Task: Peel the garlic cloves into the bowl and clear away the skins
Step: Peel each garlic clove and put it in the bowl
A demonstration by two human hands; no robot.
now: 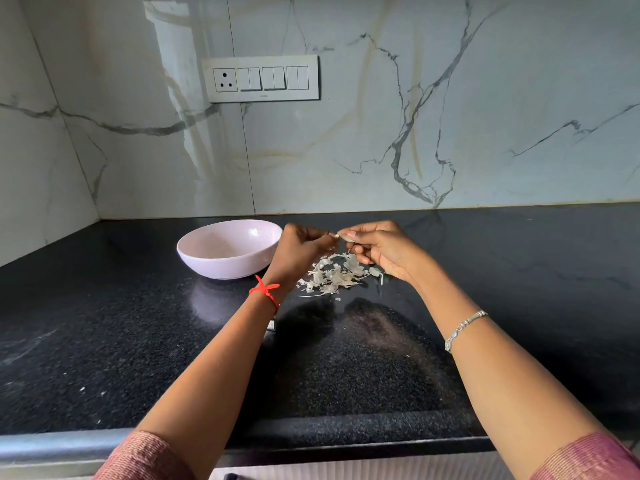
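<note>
Seemingly midway: my left hand (299,252) and right hand (384,251) both pinch one clove (344,236); skins (337,275) lie heaped underneath, uncleared; the bowl (221,266) shows no cloves.

Location: domestic kitchen, corner section. Indicators: black speckled stone countertop (104,341) with a rounded front edge; marble-pattern wall tiles (450,116) behind it; wall-mounted socket-and-switch panel (260,78); bowl (221,261) and garlic skins (332,275) on the worktop. The pale ribbed front (346,471) below the edge is probably a cabinet.
</note>
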